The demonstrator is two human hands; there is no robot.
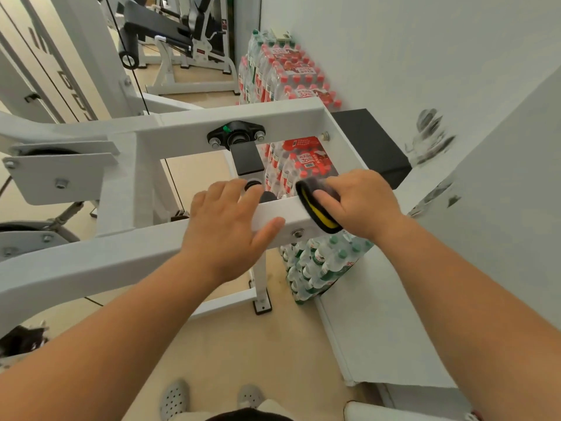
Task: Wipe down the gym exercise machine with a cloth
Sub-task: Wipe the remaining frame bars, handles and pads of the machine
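- Nearest to us, well below the white bar [91, 262] of the exercise machine, we see two grey perforated shoes [174, 402] on the beige floor [243, 344].
- We see the left hand [224, 226] lying flat on top of the white bar with its fingers straight and spread wide. Its thumb runs along the bar's near face and it holds nothing.
- Just right of it on the same bar, we see the right hand [361, 205] gripping the cloth [315, 208], fingers curved over it.
- The cloth is black with a yellow inner layer. It is folded over the bar's right end and touches its top and near face.
- Under that right end we see a pack of green-capped bottles [321, 268] standing on the floor by the wall.
- Beyond the white bar, on the frame's parallel far beam, we make out a black bracket [235, 136] bolted on, with a black block hanging beneath it.
- To the right of that beam, beyond the bar's right end, we see a black pad [370, 147] close to grey scuff marks [431, 138] on the wall.
- Farther behind the bar, we see red-capped bottle packs [291, 71] stacked along the wall.
- Farthest off, we see another white machine [182, 34] with black padding.
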